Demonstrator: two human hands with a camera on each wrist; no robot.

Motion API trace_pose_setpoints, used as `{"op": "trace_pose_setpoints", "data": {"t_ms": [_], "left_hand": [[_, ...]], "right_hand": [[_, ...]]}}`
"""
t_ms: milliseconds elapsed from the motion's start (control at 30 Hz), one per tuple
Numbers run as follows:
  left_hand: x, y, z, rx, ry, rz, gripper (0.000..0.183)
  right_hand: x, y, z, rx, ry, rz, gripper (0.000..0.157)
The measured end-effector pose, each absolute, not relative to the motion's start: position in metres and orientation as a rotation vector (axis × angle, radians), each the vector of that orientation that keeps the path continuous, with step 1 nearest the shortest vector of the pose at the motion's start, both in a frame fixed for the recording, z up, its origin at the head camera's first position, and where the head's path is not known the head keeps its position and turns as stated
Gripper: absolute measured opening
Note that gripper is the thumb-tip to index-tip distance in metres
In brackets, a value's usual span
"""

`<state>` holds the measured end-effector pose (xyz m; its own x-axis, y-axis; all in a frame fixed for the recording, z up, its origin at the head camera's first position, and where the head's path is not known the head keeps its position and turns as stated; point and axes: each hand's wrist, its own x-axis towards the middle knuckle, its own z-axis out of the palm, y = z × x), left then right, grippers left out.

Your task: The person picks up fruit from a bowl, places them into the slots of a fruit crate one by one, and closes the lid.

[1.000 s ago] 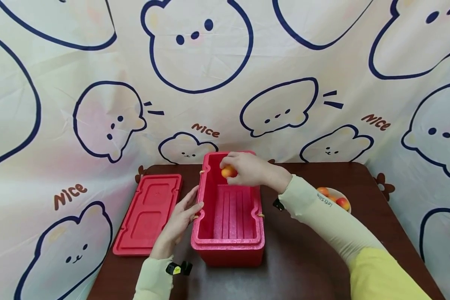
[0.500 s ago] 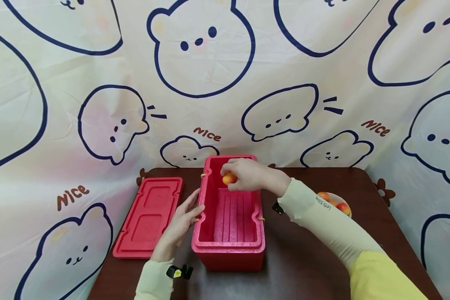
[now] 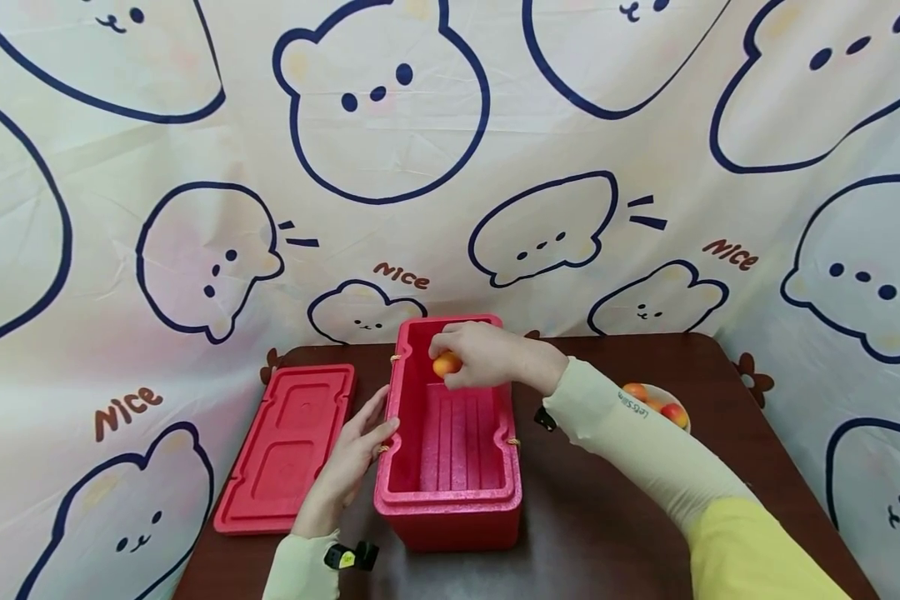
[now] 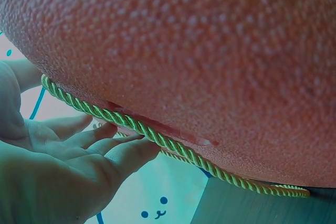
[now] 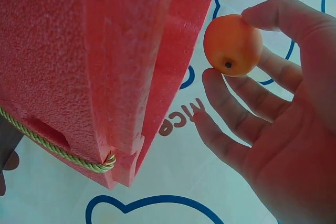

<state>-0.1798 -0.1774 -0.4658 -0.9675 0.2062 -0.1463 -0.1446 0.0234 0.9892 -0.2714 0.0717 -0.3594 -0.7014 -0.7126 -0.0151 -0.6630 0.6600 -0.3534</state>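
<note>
A deep red foam box (image 3: 447, 508) stands uncovered on the table. Over its far end, my right hand (image 3: 487, 354) pinches a small orange fruit that looks like an apricot (image 3: 447, 364). In the right wrist view the thumb and fingertips hold this apricot (image 5: 232, 44), its dark stem spot showing. My left hand (image 3: 352, 458) rests against the box's left side, thumb by the rim. The left wrist view shows the fingers (image 4: 134, 156) lying fairly straight along the outer wall, near a green-yellow twisted rope (image 4: 157, 135). The fingertips are partly hidden there.
The box's red lid (image 3: 288, 450) lies flat to the left. On the right, partly behind the right sleeve, a white bowl (image 3: 687, 427) holds several similar fruits (image 3: 673, 414). A patterned cloth (image 3: 375, 158) hangs behind the dark brown table (image 3: 585, 517).
My right hand, still pinching the apricot, has come slightly lower and nearer over the box. The left hand stays at the box's side. The head view has shifted slightly.
</note>
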Motion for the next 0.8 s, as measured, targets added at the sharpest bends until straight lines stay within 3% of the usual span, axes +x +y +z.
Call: {"op": "trace_pose_setpoints", "data": {"t_ms": [800], "left_hand": [[-0.18, -0.182, -0.466, 0.071, 2.022, 2.042, 0.068]], "right_hand": [[-0.273, 0.057, -0.362, -1.173, 2.622, -0.452, 0.041]]}}
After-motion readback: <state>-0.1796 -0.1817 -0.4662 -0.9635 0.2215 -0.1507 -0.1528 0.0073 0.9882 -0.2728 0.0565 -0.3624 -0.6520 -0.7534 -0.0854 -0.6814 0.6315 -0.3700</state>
